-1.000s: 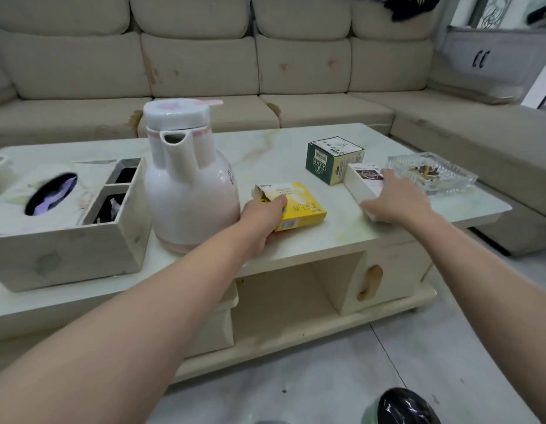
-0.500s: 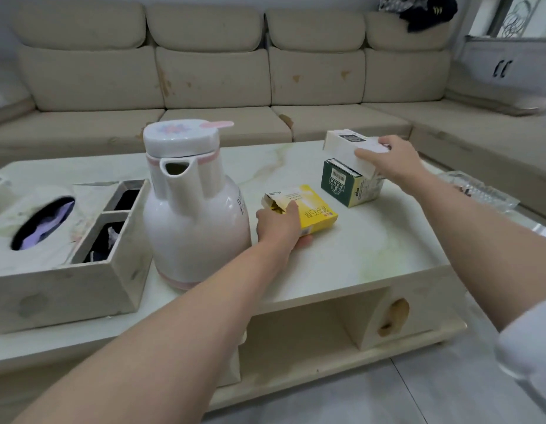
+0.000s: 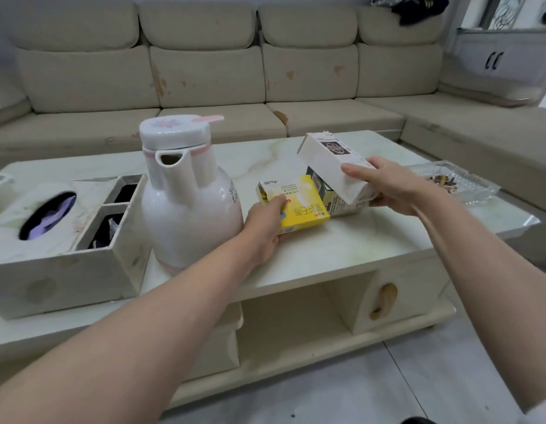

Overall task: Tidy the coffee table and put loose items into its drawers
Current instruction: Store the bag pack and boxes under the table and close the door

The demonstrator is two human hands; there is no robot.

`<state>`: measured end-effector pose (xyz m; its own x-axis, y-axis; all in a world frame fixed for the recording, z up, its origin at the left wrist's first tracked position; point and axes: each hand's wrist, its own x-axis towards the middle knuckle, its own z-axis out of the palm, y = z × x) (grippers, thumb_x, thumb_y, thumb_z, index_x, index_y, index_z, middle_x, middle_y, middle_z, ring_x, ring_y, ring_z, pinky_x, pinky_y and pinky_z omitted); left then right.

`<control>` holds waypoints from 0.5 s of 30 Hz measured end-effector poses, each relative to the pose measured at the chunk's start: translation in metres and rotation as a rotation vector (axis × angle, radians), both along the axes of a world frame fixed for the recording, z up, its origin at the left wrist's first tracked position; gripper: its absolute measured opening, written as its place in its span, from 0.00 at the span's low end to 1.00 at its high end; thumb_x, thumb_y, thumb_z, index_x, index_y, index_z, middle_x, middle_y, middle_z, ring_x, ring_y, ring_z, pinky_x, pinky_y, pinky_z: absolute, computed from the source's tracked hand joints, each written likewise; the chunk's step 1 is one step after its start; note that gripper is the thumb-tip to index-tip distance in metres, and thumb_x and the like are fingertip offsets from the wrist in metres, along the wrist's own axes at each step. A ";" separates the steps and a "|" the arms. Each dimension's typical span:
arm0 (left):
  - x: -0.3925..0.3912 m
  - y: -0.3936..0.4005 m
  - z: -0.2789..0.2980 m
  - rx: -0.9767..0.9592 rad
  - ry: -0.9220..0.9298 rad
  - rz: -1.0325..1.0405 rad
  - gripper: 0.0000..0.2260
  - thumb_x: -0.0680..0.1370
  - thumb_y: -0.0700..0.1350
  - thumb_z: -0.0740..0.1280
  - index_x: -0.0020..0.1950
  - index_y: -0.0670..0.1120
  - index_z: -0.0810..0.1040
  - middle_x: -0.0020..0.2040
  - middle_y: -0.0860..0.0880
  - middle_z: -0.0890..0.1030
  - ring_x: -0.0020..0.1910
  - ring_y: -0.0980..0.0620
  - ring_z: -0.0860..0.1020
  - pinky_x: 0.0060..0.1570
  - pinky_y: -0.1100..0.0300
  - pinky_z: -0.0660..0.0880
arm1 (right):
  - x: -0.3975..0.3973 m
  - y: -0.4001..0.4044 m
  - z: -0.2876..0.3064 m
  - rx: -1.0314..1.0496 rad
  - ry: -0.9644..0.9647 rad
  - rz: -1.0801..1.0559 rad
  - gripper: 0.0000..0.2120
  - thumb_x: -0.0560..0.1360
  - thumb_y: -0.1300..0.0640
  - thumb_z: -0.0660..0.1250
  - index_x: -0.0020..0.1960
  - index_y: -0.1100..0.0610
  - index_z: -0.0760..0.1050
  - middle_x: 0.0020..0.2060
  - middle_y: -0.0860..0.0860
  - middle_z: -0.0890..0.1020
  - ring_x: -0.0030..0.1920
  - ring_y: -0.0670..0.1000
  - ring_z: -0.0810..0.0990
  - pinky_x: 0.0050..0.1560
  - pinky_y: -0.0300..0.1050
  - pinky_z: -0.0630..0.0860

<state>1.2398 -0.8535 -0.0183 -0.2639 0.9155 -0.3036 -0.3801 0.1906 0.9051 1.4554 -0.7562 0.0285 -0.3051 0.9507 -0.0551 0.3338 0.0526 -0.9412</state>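
A beige sectional sofa (image 3: 204, 71) fills the far side and runs down the right. In front of it the pale marble-look surface (image 3: 342, 249) of the coffee table carries everything else; below its near edge sits a drawer front (image 3: 397, 301) with an oval wooden pull, at the right of an open shelf. At the left stands a marbled tissue-box organiser (image 3: 63, 270) with two small compartments on its right side. Just beside it, right, stands a white jug (image 3: 189, 197) with a pink-trimmed lid. A clear glass ashtray (image 3: 458, 183) lies at the far right, well apart from the jug. Near the middle, the left hand (image 3: 262, 228) has its grip clamped on the near left end of a yellow box (image 3: 299, 206), thumb on top, the box touching the surface. Just right of it, the right hand (image 3: 387, 186) has its grip clamped round two boxes together: a white box (image 3: 329, 165), tilted and lying on top, under the thumb, and a dark green box (image 3: 329, 194) beneath it, mostly hidden, with the fingers under its right side. The green box touches or nearly touches the yellow one; which, I cannot tell.
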 end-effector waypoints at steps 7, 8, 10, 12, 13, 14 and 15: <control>0.034 -0.078 0.005 -0.145 0.147 -0.164 0.13 0.79 0.54 0.65 0.58 0.47 0.75 0.56 0.44 0.83 0.42 0.45 0.86 0.22 0.62 0.75 | 0.046 -0.087 -0.004 0.053 0.136 -0.046 0.32 0.62 0.44 0.79 0.61 0.53 0.74 0.51 0.52 0.86 0.45 0.52 0.86 0.41 0.48 0.81; 0.038 -0.092 0.004 -0.148 0.172 -0.202 0.13 0.79 0.54 0.65 0.59 0.47 0.76 0.55 0.44 0.84 0.41 0.46 0.86 0.22 0.63 0.74 | 0.058 -0.102 -0.005 0.071 0.134 -0.041 0.33 0.61 0.42 0.79 0.61 0.52 0.75 0.51 0.52 0.86 0.46 0.52 0.86 0.43 0.50 0.81; 0.049 -0.118 0.000 -0.137 0.193 -0.283 0.14 0.78 0.52 0.67 0.60 0.46 0.77 0.47 0.45 0.84 0.35 0.49 0.85 0.24 0.62 0.75 | 0.088 -0.131 -0.009 0.092 0.114 -0.022 0.35 0.57 0.38 0.81 0.60 0.49 0.77 0.52 0.51 0.86 0.49 0.53 0.86 0.46 0.53 0.82; 0.063 -0.137 -0.003 -0.129 0.147 -0.383 0.14 0.78 0.48 0.68 0.61 0.42 0.76 0.39 0.46 0.84 0.30 0.49 0.83 0.30 0.57 0.80 | 0.118 -0.162 -0.012 0.086 0.119 -0.008 0.38 0.53 0.35 0.81 0.59 0.47 0.77 0.52 0.51 0.86 0.49 0.53 0.86 0.42 0.50 0.82; 0.069 -0.143 -0.006 -0.142 0.127 -0.429 0.15 0.78 0.46 0.68 0.62 0.41 0.76 0.38 0.45 0.84 0.30 0.48 0.82 0.33 0.55 0.82 | 0.130 -0.174 -0.017 0.086 0.114 -0.010 0.37 0.53 0.35 0.81 0.58 0.46 0.77 0.52 0.50 0.86 0.49 0.53 0.86 0.42 0.49 0.81; 0.074 -0.146 -0.009 -0.160 0.109 -0.469 0.15 0.78 0.45 0.68 0.63 0.40 0.75 0.39 0.43 0.84 0.31 0.47 0.82 0.37 0.52 0.83 | 0.138 -0.183 -0.022 0.092 0.102 -0.019 0.36 0.54 0.35 0.81 0.59 0.45 0.77 0.52 0.49 0.86 0.49 0.53 0.86 0.44 0.51 0.81; 0.079 -0.150 -0.015 -0.187 0.091 -0.505 0.15 0.78 0.44 0.68 0.63 0.39 0.75 0.42 0.41 0.84 0.33 0.46 0.83 0.39 0.51 0.83 | 0.145 -0.193 -0.029 0.100 0.086 -0.033 0.35 0.55 0.35 0.80 0.59 0.45 0.77 0.52 0.48 0.86 0.49 0.52 0.86 0.47 0.52 0.81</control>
